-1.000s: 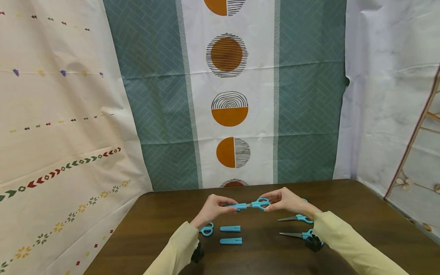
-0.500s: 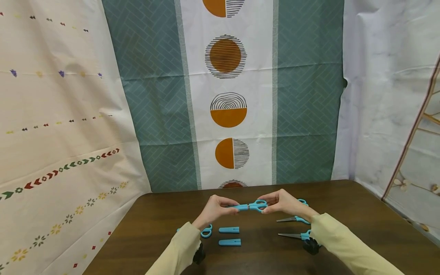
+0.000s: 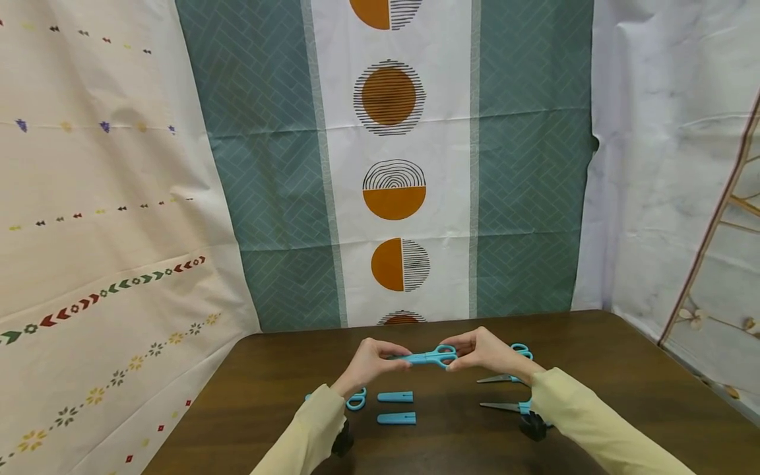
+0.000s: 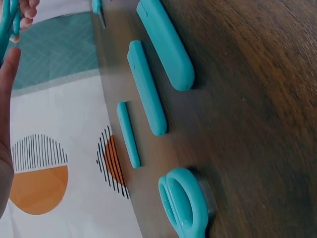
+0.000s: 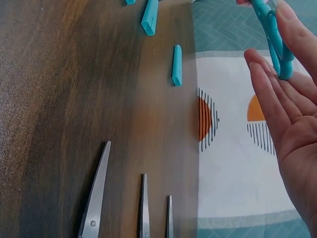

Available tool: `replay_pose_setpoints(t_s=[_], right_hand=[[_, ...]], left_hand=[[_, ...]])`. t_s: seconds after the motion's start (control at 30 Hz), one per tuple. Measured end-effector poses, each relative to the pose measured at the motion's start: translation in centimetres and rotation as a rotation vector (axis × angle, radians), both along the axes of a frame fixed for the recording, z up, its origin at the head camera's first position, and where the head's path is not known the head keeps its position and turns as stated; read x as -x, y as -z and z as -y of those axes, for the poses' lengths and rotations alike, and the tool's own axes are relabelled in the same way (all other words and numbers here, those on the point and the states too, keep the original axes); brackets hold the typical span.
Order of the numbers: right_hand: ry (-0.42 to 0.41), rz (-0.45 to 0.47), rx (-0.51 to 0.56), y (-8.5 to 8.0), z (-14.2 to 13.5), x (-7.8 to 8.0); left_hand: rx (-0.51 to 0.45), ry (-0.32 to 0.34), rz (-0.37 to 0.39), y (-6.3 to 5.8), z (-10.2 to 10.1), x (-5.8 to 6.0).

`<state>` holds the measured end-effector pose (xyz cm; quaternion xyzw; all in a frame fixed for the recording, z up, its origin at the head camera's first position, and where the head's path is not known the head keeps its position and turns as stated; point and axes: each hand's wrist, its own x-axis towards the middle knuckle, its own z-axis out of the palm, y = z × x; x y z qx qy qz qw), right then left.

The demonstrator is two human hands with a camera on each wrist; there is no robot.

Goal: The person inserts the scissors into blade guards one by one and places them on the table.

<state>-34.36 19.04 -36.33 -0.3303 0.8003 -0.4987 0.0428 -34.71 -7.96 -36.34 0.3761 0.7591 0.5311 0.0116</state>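
In the head view, light-blue-handled scissors [image 3: 446, 355] are held level above the table, their blades hidden inside a matching light-blue sheath [image 3: 420, 358]. My left hand [image 3: 369, 363] pinches the sheath's closed end. My right hand [image 3: 485, 349] has thumb and fingers at the handle loops [image 5: 283, 62], seen close up in the right wrist view. The sheath's mouth meets the handles. Below, two loose sheaths [image 3: 396, 418] lie side by side; the left wrist view shows a third, smaller sheath [image 4: 129, 135].
Three pairs of bare-bladed scissors [image 5: 96, 198] lie on the right of the brown table [image 3: 439, 435]. Another pair of scissors [image 4: 185, 198] lies at the left, partly behind my left forearm. Patterned cloths [image 3: 285, 198] hang behind and beside the table.
The scissors have slid leftward into the sheath; the bit of blade that showed between them is covered. My right hand has moved left with the handles, while my left hand stays nearly still.
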Motion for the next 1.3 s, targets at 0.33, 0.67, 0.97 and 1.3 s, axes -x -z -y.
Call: replay_pose_setpoints(t_s=[0.33,0.67,0.97,1.3], right_hand=[[0.015,-0.022,-0.008,0.2,0.5,0.2],[0.011,-0.031,0.012,1.1,0.3,1.1],[0.031,-0.012,-0.011,1.3,1.1,1.4],[-0.029,-0.046,-0.043,2.1,2.8,1.6]], left_hand=[[-0.003,-0.007,-0.002,0.5,0.6,0.5],[0.014,0.040,0.073,1.7,1.3,2.3],[0.028,0.085,0.070,1.6,2.2,2.5],[0.130,-0.017,0.035,2.2,3.8,1.8]])
